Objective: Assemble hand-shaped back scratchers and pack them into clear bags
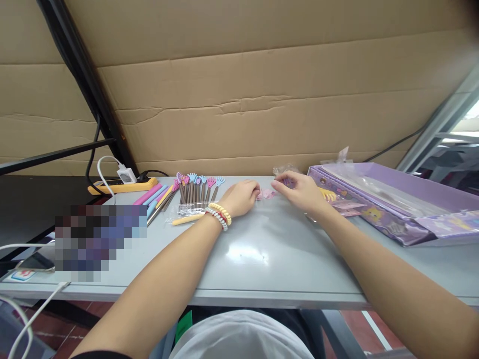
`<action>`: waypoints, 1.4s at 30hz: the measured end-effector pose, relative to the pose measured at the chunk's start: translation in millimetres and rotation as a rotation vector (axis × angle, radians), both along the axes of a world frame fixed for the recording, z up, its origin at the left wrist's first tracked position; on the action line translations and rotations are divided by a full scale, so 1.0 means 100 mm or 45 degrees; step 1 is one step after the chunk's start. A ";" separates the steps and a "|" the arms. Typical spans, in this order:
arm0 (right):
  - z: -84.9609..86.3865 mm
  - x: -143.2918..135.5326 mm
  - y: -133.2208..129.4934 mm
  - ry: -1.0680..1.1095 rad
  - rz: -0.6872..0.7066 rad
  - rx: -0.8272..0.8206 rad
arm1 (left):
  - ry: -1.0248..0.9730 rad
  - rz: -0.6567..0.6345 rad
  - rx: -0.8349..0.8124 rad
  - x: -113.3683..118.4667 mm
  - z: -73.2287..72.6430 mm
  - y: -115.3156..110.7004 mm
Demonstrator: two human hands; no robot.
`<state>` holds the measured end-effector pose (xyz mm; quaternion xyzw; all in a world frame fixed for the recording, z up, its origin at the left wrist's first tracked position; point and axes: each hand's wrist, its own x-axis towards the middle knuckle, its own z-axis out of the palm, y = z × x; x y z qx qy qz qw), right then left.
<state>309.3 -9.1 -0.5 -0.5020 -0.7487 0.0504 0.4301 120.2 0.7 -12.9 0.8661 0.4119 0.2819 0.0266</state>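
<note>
My left hand [243, 197], wearing coiled bands at the wrist, rests low over the table with its fingers pinched together. A small pink, partly see-through piece [267, 194] shows right at those fingertips; its kind is too small to tell. Across from it, my right hand [299, 192] is held with thumb and forefinger curved and a gap between them, and nothing visible in it. Behind the right wrist a yellow ribbed item [328, 194] and flat pink packets [346, 207] are partly hidden. To the left lie several sticks with pink and blue hand-shaped tops [200, 187].
An open purple box [389, 214] with clear plastic inside stands at the right. Pink, blue and yellow pens [153, 195] lie at the left, before a yellow power strip [123, 186] with a white charger [126, 173]. A cardboard wall [232, 109] closes the table's back.
</note>
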 end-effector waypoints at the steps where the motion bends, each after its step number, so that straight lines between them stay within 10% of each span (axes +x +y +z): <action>1: 0.01 -0.01 -0.02 -0.027 0.023 -0.009 | -0.015 -0.015 -0.013 0.01 0.00 0.00; 8: -0.06 -0.12 -0.01 -0.304 0.222 -0.134 | -0.035 -0.036 -0.103 0.03 0.02 -0.01; 42: 0.06 -0.06 -0.09 -0.019 -0.143 -0.044 | 0.065 -0.124 0.062 0.02 0.07 -0.11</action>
